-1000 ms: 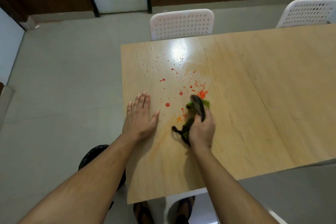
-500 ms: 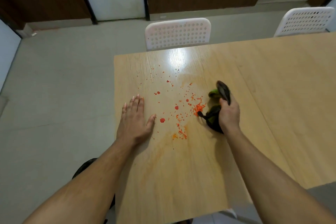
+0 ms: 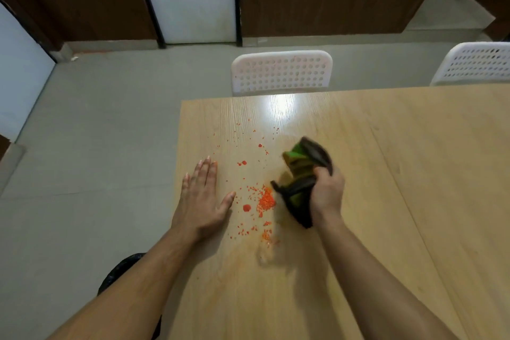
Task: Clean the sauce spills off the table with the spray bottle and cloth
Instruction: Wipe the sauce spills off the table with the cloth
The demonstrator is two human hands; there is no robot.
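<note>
The right hand (image 3: pixel 327 193) clenches a bunched cloth (image 3: pixel 302 174) on the table (image 3: pixel 414 174); at its nine o'clock, the left hand (image 3: pixel 201 201) lies flat, fingers spread, beside the sauce (image 3: pixel 265 201).

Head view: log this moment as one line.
left hand flat on light wooden table | right hand gripping bunched green-and-black cloth | red-orange sauce splatter remains

cloth (image 3: pixel 302 171): motion-blurred | right chair (image 3: pixel 477 63): cut off by edge
</note>
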